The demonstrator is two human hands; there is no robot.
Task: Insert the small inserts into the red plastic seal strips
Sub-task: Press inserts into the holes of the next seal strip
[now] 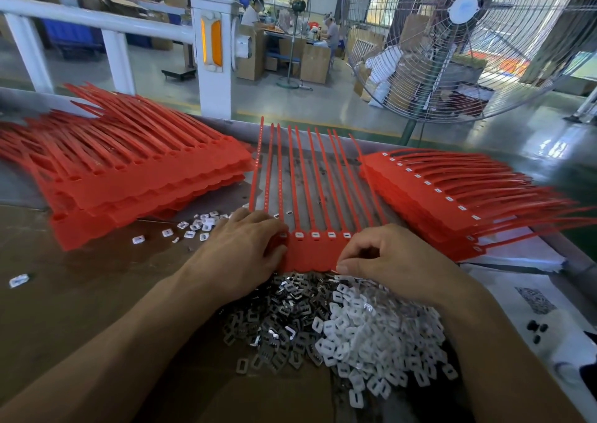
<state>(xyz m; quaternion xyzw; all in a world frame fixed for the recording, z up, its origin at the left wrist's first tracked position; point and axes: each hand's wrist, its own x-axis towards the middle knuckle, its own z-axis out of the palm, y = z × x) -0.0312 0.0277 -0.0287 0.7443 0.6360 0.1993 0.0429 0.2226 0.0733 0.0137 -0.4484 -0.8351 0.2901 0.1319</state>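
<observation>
Matt red plastic seal strips; shiny metal inserts beside translucent white plastic inserts; smooth brown cardboard work surface.

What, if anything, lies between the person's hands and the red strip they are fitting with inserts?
Nothing visible does. The left hand rests directly on the left end of the red seal strip, and the right hand touches its right end. The loose inserts are piled just below the strip, within the hands' reach.
</observation>
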